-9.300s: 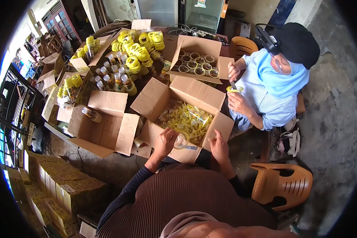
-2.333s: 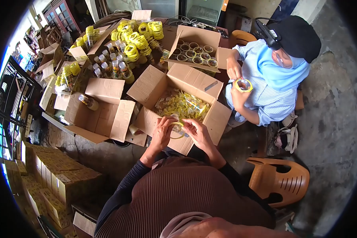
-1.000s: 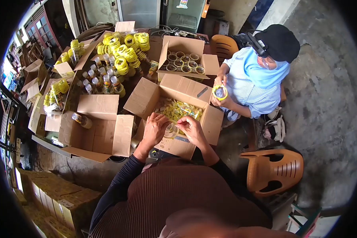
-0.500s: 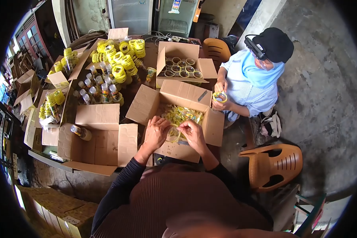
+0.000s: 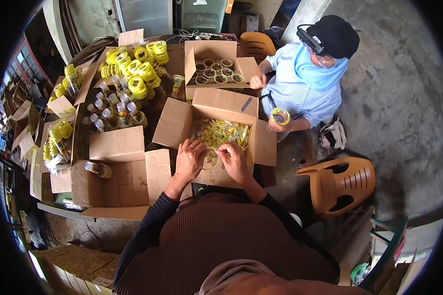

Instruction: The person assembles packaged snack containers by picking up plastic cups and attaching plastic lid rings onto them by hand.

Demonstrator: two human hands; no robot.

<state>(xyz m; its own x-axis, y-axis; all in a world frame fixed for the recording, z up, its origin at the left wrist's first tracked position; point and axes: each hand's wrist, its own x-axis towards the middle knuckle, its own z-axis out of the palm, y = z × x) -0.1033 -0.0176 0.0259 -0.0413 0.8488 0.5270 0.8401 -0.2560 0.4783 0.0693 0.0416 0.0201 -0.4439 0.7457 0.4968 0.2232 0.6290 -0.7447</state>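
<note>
Cup (image 5: 211,160), clear w/ yellow rim, head view: held btwn L hand (image 5: 188,160), fingers part-curled at one side, & R hand (image 5: 233,158), thumb & fingertips nearly closed at rim, above near flap (image 5: 224,180) of open box (image 5: 220,102) w/ yellow scraps (image 5: 226,133). Co-worker (image 5: 307,73), at right, grips 2nd cup (image 5: 280,116) one-handed; filled cups (image 5: 219,72) in carton (image 5: 209,49) & bottles (image 5: 122,114) stand beyond

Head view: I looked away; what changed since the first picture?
The right hand, empty then, has moved left to join the left hand on the clear cup. The co-worker's upper hand has let go of its blade, now on the box flap. The bottle stayed in the left box.
</note>
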